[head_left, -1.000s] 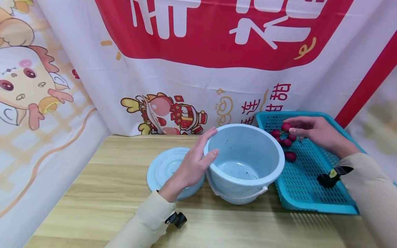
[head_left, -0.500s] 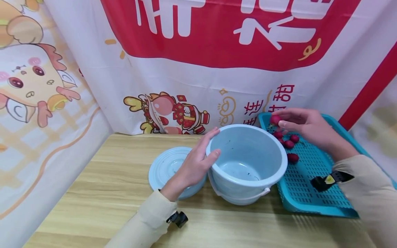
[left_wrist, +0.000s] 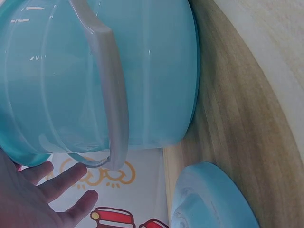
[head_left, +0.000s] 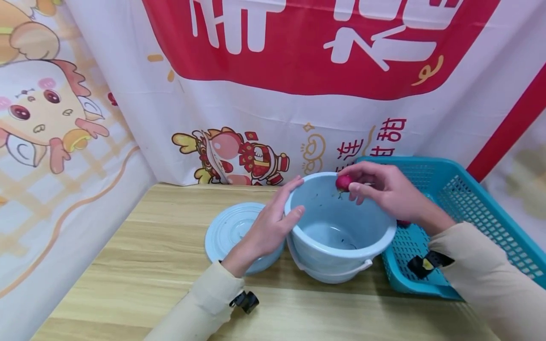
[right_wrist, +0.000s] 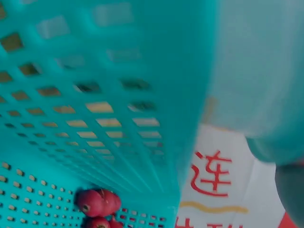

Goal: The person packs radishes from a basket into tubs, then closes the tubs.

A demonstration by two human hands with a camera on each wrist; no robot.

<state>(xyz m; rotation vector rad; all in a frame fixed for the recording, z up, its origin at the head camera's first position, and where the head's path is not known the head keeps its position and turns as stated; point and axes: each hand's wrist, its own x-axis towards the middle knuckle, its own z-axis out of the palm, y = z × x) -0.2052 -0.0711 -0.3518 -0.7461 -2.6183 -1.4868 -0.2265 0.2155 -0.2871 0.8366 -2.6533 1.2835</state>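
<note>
My left hand [head_left: 273, 220] rests against the rim and left side of a light blue bucket [head_left: 341, 232], thumb lying at the rim. Its fingers stretch out straight past the bucket's side in the left wrist view. Over the bucket's mouth at the far right, my right hand [head_left: 384, 189] pinches a red radish [head_left: 343, 183] with thumb and fingers. Several more radishes [right_wrist: 97, 203] lie in the turquoise basket [head_left: 490, 208]; in the head view the right arm hides most of them. Small dark bits lie on the bucket's floor.
The light blue lid [head_left: 230, 232] lies on the wooden table [head_left: 141, 265], left of the bucket. The bucket's handle [left_wrist: 114, 90] hangs down its side. The basket stands close against the bucket's right. A printed cloth [head_left: 256, 104] hangs behind.
My right hand has lifted a radish from the basket and carried it left over the bucket's mouth. The left hand has stayed at the rim.
</note>
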